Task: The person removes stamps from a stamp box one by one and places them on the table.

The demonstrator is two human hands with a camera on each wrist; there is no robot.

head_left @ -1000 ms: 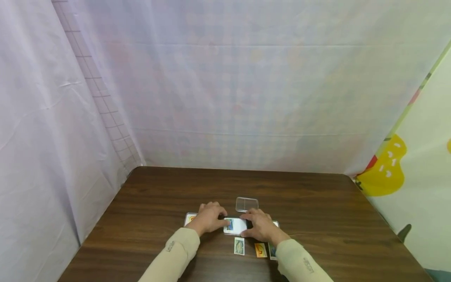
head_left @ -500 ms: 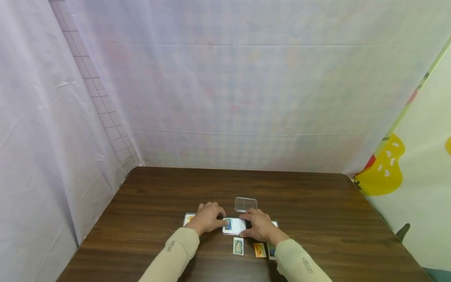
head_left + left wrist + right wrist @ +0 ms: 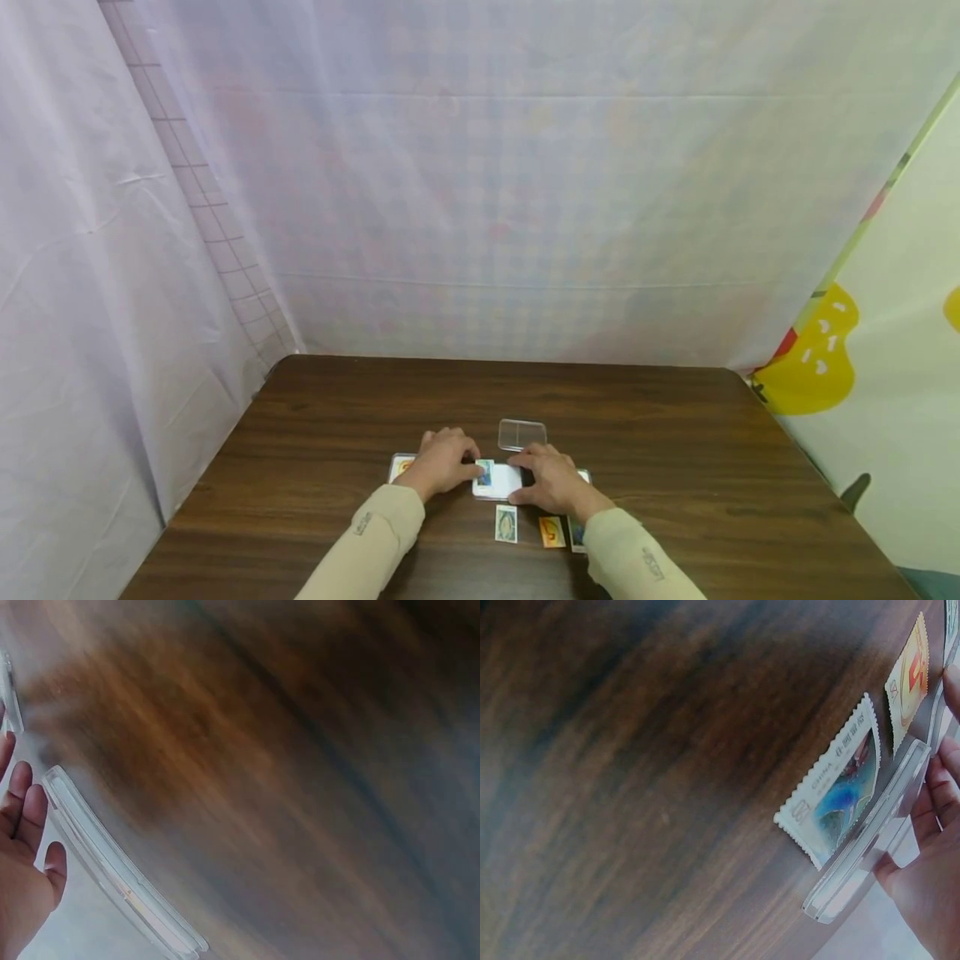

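Note:
A blue-toned stamp [image 3: 486,472] lies over the left part of a clear case with a white insert [image 3: 507,481], its top edge reaching past the case's far edge. My left hand [image 3: 442,462] comes from the left, its thumb tip on the stamp and index fingertip by its upper corner, as if pinching it. My right hand [image 3: 551,479] grips the case's right end between thumb and index finger. Below the case lies a greenish stamp [image 3: 506,524]. Right of it are an orange stamp [image 3: 552,532] and a blue picture stamp [image 3: 840,784], partly behind the right sleeve.
Behind the case, a clear lid [image 3: 522,434] lies on the brown table [image 3: 637,417]. Another clear case [image 3: 124,877] sits under my left wrist, holding an orange stamp. A further case [image 3: 866,836] is beneath my right hand. White curtains [image 3: 487,208] hang beyond the table.
The blue-toned stamp has shifted slightly away from me within my left hand, its top edge now past the case's far edge. My right hand keeps its grip; other things stay put.

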